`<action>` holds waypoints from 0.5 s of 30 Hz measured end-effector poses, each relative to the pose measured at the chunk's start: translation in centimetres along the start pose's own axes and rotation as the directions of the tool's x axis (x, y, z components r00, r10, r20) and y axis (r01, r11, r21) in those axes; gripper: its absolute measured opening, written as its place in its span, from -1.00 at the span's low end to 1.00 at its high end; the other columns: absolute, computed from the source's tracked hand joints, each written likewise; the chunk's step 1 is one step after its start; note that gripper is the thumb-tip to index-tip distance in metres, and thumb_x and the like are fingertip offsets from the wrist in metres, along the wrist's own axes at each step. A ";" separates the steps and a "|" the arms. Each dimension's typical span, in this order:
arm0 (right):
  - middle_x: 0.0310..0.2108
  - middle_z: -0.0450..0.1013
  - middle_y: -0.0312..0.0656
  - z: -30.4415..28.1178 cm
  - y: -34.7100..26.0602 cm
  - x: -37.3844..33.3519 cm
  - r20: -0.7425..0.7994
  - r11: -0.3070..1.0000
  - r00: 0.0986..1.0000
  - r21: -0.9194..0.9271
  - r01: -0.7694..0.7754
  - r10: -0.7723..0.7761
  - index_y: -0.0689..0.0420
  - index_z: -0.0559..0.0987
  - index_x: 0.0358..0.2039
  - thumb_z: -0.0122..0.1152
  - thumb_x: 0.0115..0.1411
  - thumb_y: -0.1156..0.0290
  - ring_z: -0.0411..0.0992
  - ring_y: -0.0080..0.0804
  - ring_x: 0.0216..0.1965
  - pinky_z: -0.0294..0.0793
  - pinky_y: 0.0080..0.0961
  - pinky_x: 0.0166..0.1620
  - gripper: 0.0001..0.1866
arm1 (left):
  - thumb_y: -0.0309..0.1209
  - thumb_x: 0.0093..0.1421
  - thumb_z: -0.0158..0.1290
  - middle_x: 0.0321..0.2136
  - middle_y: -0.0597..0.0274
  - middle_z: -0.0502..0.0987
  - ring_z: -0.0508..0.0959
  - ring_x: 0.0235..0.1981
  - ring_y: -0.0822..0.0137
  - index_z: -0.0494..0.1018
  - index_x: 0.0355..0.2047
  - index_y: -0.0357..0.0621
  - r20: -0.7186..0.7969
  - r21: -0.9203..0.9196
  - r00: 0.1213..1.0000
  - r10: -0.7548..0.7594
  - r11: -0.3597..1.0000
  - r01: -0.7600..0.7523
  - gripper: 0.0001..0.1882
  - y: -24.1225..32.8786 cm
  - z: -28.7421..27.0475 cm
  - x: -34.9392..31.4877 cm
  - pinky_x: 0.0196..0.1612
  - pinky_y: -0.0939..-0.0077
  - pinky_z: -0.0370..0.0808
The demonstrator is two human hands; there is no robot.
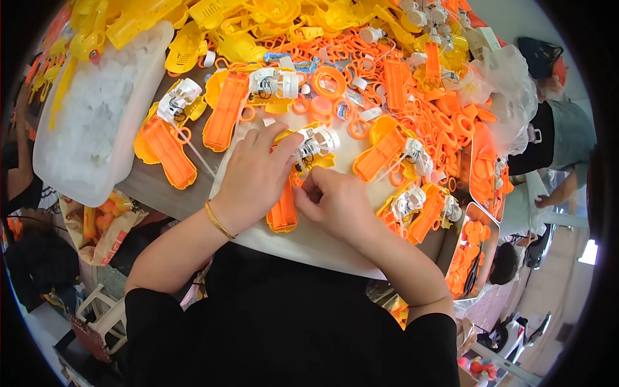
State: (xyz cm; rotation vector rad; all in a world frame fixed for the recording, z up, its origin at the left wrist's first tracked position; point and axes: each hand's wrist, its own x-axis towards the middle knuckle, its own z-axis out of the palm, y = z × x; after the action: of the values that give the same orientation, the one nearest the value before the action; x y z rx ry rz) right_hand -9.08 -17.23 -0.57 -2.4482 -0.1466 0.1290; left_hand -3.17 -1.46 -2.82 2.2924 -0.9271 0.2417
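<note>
In front of me lies a half-assembled toy gun (282,209), with an orange handle, a yellow shell and a white motor unit (316,143) with dark wires. My left hand (258,169) is closed over its upper part, fingers at the motor unit and shell. Fingers curled, my right hand (338,200) pinches against the toy gun's right side, just below the motor unit; what is between its fingertips is hidden. Similar toy gun halves lie to the left, one (169,145) farther out and one (227,109) closer. Another (383,151) sits to the right.
Yellow shells (238,46) and orange rings (445,126) are heaped at the back. A translucent tub (48,151) of whitish parts stands left. Metal trays (495,226) of orange pieces sit right. More gun halves (429,216) lie near right. Other people are at both sides.
</note>
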 end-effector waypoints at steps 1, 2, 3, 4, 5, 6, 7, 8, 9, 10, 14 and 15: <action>-0.66 0.46 -0.18 0.3 0.1 0.1 -0.034 1.000 0.999 -0.022 0.016 -0.017 0.16 0.47 -0.59 0.24 -0.02 0.32 0.46 -0.29 -0.62 0.45 -0.41 -0.51 -0.80 | -0.44 0.06 0.06 -0.11 0.09 0.37 0.40 -0.22 0.12 0.37 -0.10 -0.10 -0.043 0.027 0.999 0.006 1.000 -0.005 -0.65 0.0 0.2 -0.2 -0.16 0.26 0.36; -0.66 0.46 -0.17 0.3 0.1 0.4 -0.071 0.998 0.997 -0.048 0.031 -0.034 0.17 0.47 -0.60 0.24 -0.02 0.31 0.46 -0.27 -0.62 0.45 -0.39 -0.52 -0.79 | -0.44 0.06 0.06 -0.11 0.09 0.37 0.40 -0.22 0.12 0.37 -0.10 -0.10 -0.045 0.026 0.999 0.010 1.000 -0.008 -0.65 0.0 0.2 -0.2 -0.16 0.26 0.36; -0.66 0.46 -0.17 0.2 0.0 0.5 -0.075 0.998 0.997 -0.050 0.031 -0.035 0.17 0.47 -0.60 0.24 -0.02 0.31 0.46 -0.27 -0.62 0.45 -0.39 -0.52 -0.79 | -0.41 0.06 0.06 -0.11 0.10 0.37 0.40 -0.21 0.12 0.37 -0.10 -0.10 -0.050 0.029 0.999 0.010 1.000 -0.008 -0.65 0.0 0.3 -0.2 -0.16 0.27 0.36; -0.66 0.46 -0.17 0.1 -0.2 0.6 -0.059 0.993 0.997 -0.113 0.039 -0.046 0.17 0.47 -0.59 0.25 -0.02 0.32 0.46 -0.26 -0.62 0.45 -0.38 -0.52 -0.79 | -0.39 0.06 0.07 -0.12 0.11 0.37 0.40 -0.21 0.13 0.37 -0.10 -0.10 -0.054 0.031 0.998 0.010 0.999 -0.008 -0.65 0.1 0.3 -0.2 -0.16 0.27 0.36; -0.67 0.46 -0.17 0.2 -0.3 0.7 -0.041 0.984 0.998 -0.171 0.048 -0.056 0.17 0.48 -0.59 0.26 -0.02 0.32 0.46 -0.26 -0.63 0.45 -0.38 -0.52 -0.80 | -0.39 0.06 0.07 -0.12 0.11 0.37 0.40 -0.21 0.13 0.37 -0.10 -0.10 -0.053 0.033 0.999 0.011 0.999 -0.009 -0.65 0.1 0.2 -0.2 -0.16 0.27 0.36; -0.67 0.46 -0.17 0.2 -0.2 0.7 -0.041 0.984 0.998 -0.170 0.048 -0.055 0.17 0.48 -0.59 0.26 -0.02 0.32 0.46 -0.26 -0.63 0.45 -0.38 -0.52 -0.80 | -0.36 0.05 0.09 -0.13 0.12 0.37 0.40 -0.21 0.13 0.37 -0.10 -0.09 -0.042 0.022 0.999 -0.011 1.000 0.012 -0.64 0.1 0.1 -0.2 -0.17 0.27 0.36; -0.64 0.46 -0.19 0.1 -0.1 0.6 -0.016 0.981 0.998 -0.187 0.054 -0.058 0.16 0.49 -0.54 0.27 -0.01 0.33 0.46 -0.26 -0.61 0.45 -0.39 -0.50 -0.81 | -0.33 0.05 0.10 -0.13 0.13 0.36 0.40 -0.20 0.14 0.37 -0.10 -0.08 -0.030 0.011 0.999 -0.032 0.999 0.033 -0.62 0.0 0.1 -0.2 -0.17 0.27 0.36; -0.62 0.47 -0.20 -0.2 0.0 0.6 0.010 0.977 0.998 -0.204 0.064 -0.063 0.15 0.50 -0.49 0.27 -0.01 0.33 0.45 -0.27 -0.60 0.45 -0.39 -0.49 -0.82 | -0.33 0.05 0.10 -0.13 0.13 0.36 0.40 -0.20 0.14 0.37 -0.10 -0.08 -0.032 0.014 0.999 -0.033 0.999 0.033 -0.62 0.0 0.1 -0.2 -0.17 0.27 0.36; -0.62 0.47 -0.20 -0.3 0.4 0.1 0.009 0.977 0.998 -0.204 0.068 -0.067 0.15 0.50 -0.49 0.27 -0.01 0.33 0.45 -0.27 -0.60 0.45 -0.39 -0.49 -0.82 | -0.30 0.03 0.12 -0.14 0.14 0.36 0.40 -0.18 0.14 0.36 -0.11 -0.07 -0.034 0.030 0.999 -0.034 0.999 0.035 -0.61 0.0 0.2 -0.2 -0.18 0.27 0.36; -0.58 0.47 -0.21 -0.3 1.1 -0.8 -0.022 0.958 0.983 -0.232 0.170 -0.180 0.14 0.51 -0.41 0.27 0.01 0.32 0.45 -0.29 -0.57 0.45 -0.41 -0.48 -0.81 | -0.28 0.02 0.13 -0.14 0.15 0.36 0.40 -0.17 0.15 0.36 -0.11 -0.06 -0.037 0.047 0.999 -0.036 0.998 0.037 -0.59 0.0 0.2 -0.2 -0.18 0.27 0.36; -0.50 0.46 -0.25 -0.8 0.6 -2.9 0.076 0.971 0.975 -0.098 0.218 -0.211 0.12 0.52 -0.20 0.25 0.04 0.33 0.46 -0.32 -0.51 0.45 -0.44 -0.45 -0.71 | -0.28 0.00 0.15 -0.14 0.17 0.36 0.40 -0.14 0.15 0.36 -0.12 -0.05 -0.012 0.041 0.999 -0.038 0.998 0.038 -0.59 0.3 0.1 0.1 -0.19 0.26 0.36; -0.50 0.46 -0.25 -1.0 0.5 -2.6 0.068 0.971 0.975 -0.100 0.218 -0.212 0.12 0.52 -0.20 0.25 0.04 0.33 0.46 -0.32 -0.51 0.45 -0.44 -0.45 -0.71 | -0.31 0.00 0.15 -0.15 0.16 0.37 0.40 -0.14 0.13 0.36 -0.13 -0.06 -0.022 0.022 0.999 -0.028 0.999 0.028 -0.60 0.2 -0.1 0.2 -0.17 0.25 0.36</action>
State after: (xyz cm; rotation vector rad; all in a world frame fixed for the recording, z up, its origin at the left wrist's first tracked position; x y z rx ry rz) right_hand -11.54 -18.59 0.02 -2.5165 -0.4537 0.0971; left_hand -3.13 -1.65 -2.57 2.3166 -0.8848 0.2658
